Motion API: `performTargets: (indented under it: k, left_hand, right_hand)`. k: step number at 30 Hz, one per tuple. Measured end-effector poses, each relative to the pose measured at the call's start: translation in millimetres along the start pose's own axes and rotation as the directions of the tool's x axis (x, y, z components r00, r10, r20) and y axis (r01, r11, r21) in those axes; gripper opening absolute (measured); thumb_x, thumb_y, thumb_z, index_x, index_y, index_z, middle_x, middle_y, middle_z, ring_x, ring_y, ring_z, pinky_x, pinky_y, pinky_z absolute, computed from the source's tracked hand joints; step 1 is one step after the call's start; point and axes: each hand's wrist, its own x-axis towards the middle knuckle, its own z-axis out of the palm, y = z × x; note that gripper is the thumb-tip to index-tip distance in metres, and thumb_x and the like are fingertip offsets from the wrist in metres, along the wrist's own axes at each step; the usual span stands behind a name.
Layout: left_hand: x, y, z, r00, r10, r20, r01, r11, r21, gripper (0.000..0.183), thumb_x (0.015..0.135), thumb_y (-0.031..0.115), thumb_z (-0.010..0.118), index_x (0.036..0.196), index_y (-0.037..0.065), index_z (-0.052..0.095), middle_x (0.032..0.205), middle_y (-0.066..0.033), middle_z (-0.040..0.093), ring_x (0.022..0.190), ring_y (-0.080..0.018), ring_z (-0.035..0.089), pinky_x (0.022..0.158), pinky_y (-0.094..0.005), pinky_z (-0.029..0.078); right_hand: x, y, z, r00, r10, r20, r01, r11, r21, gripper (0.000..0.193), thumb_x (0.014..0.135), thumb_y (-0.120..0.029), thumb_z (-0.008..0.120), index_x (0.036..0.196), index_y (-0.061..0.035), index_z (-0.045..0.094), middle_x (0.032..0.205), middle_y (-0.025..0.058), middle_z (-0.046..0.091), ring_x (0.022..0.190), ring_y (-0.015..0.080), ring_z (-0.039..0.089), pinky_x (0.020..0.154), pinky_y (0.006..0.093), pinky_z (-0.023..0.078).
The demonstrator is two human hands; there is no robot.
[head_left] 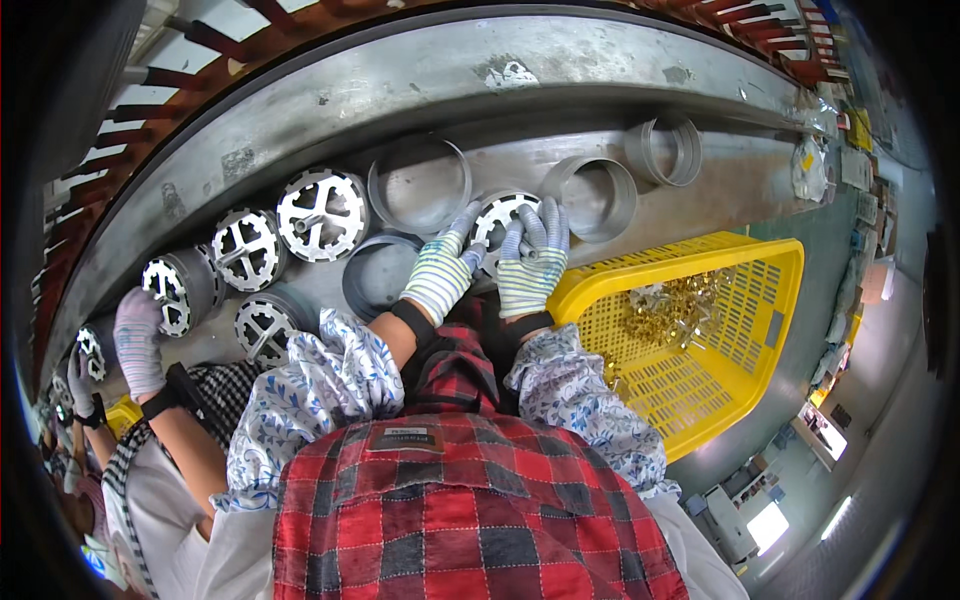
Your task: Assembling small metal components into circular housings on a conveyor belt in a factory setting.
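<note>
Both hands wear striped knit gloves and meet at a white spoked metal disc with a notched rim. My left hand grips the disc's left side, fingers curled at the edge. On the other side, my right hand bends its fingers over the disc's right part, thumb close in. A small round metal piece shows by the right fingers; whether it belongs to the disc, I cannot tell. The gloves hide much of the disc. Close to my left hand stands an open metal ring; another ring is beyond my right hand.
More open rings stand along the metal bench. Several disc-fitted cylinders line its left part. A yellow basket at right holds gold and silver metal pieces. At left, a co-worker's gloved hand touches a cylinder.
</note>
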Motion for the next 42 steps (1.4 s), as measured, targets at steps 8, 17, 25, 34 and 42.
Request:
performTargets:
  k: [8,17,25,34,42]
  left_hand:
    - [-0.2,1.8,-5.2,0.975,0.219,-0.031,-0.206,0.952,0.227,0.036,0.093,0.031,0.049,0.116,0.007,0.06,0.103,-0.0256,0.065,0.096,-0.042,0.062,0.084,-0.048,0.049]
    - [-46.4,-24.1,-59.7,0.984,0.179,-0.011,-0.174,0.969,0.172,0.076,0.084,0.036,0.063,0.143,0.0,0.033,0.117,-0.0288,0.06,0.111,-0.0418,0.058,0.095,-0.0444,0.046]
    - [-134.9,-17.5,-101.2,0.91,0.363,-0.2,-0.313,0.919,0.241,0.065,0.09,0.034,0.053,0.14,-0.004,0.035,0.138,-0.0232,0.046,0.129,-0.0335,0.045,0.11,-0.0376,0.034]
    - [-107.4,18.5,-156.2,0.807,0.506,-0.304,-0.398,0.847,0.351,0.032,0.096,0.012,0.036,0.12,0.003,0.055,0.119,-0.0139,0.059,0.111,-0.0241,0.055,0.098,-0.0354,0.045]
    - [-39.7,153.2,-244.4,0.721,0.653,-0.23,0.153,0.174,0.973,0.032,0.095,0.015,0.041,0.12,0.008,0.059,0.121,-0.0117,0.062,0.112,-0.0265,0.059,0.097,-0.0434,0.047]
  right_hand:
    - [-14.1,-6.4,7.6,0.995,-0.042,0.087,0.05,0.995,-0.088,0.033,0.091,-0.021,0.056,0.12,-0.0044,0.057,0.126,0.0154,0.057,0.112,0.0307,0.056,0.096,0.0389,0.045]
    - [-22.7,-16.1,9.4,0.978,-0.132,0.161,0.1,0.976,0.194,0.042,0.096,-0.026,0.053,0.124,0.004,0.055,0.144,0.0195,0.041,0.127,0.0297,0.045,0.106,0.0391,0.036]
    - [4.5,-181.5,-61.4,0.816,-0.542,0.202,0.377,0.763,0.525,0.048,0.089,-0.024,0.062,0.129,0.0011,0.052,0.138,0.0195,0.048,0.127,0.0363,0.046,0.103,0.0421,0.041]
    - [-15.5,-234.0,-79.1,0.666,-0.73,0.155,0.632,0.662,0.404,0.036,0.077,-0.017,0.069,0.111,-0.0064,0.064,0.128,0.0217,0.055,0.12,0.0412,0.049,0.101,0.0509,0.038]
    - [-0.3,-50.7,-169.7,0.992,-0.064,-0.107,0.101,0.914,0.392,0.022,0.094,-0.003,0.053,0.113,0.0026,0.062,0.129,0.0161,0.055,0.12,0.0262,0.052,0.104,0.0357,0.04]
